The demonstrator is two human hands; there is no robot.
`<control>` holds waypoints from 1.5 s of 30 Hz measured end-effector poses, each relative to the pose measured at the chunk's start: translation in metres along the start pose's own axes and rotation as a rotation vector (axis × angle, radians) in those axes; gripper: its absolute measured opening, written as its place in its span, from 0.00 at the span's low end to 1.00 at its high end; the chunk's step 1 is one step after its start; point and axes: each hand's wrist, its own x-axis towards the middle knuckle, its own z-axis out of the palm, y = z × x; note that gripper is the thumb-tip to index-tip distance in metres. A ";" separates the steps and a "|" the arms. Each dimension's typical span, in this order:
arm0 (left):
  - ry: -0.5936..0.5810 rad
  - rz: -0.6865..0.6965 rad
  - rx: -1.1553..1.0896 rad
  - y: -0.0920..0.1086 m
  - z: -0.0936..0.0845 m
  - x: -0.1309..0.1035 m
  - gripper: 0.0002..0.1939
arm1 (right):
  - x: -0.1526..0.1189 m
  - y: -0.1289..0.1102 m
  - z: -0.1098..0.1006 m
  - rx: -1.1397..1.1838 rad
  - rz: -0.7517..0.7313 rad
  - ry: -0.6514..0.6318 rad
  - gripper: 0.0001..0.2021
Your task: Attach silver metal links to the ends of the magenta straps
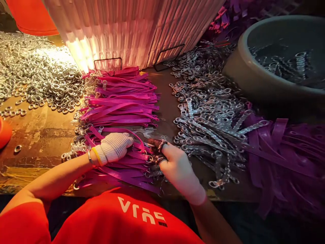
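My left hand [115,146], in a white dotted glove with a yellow cuff, is closed over the purple straps at the table's front. One purple strap [139,136] curves past its fingertips toward my right hand. My right hand [176,166] wears a pale glove with dark, worn coverings on the fingers. Its fingers are bent and pressed together beside the strap ends and small metal rings [150,158]; what they pinch is hidden. Beyond my hands lies a row of purple straps [122,101], with metal link pieces [91,84] along their left ends.
Silvery rings [58,84] are heaped at left, near an orange container [4,133]. Braided metal links [205,125] pile up at right, before a large grey tub [241,57]. More purple straps [284,159] hang over the right edge. A corrugated panel [122,30] stands behind.
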 end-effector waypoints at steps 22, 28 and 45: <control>0.122 -0.167 -1.506 0.039 0.018 -0.038 0.18 | -0.009 -0.021 0.018 0.062 0.037 -0.091 0.15; 0.121 -0.101 -1.539 0.036 0.024 -0.034 0.16 | -0.013 -0.020 0.013 0.007 0.037 -0.125 0.17; 0.049 -0.134 -0.918 0.032 -0.002 0.008 0.16 | -0.028 0.007 0.016 -0.266 -0.136 0.146 0.10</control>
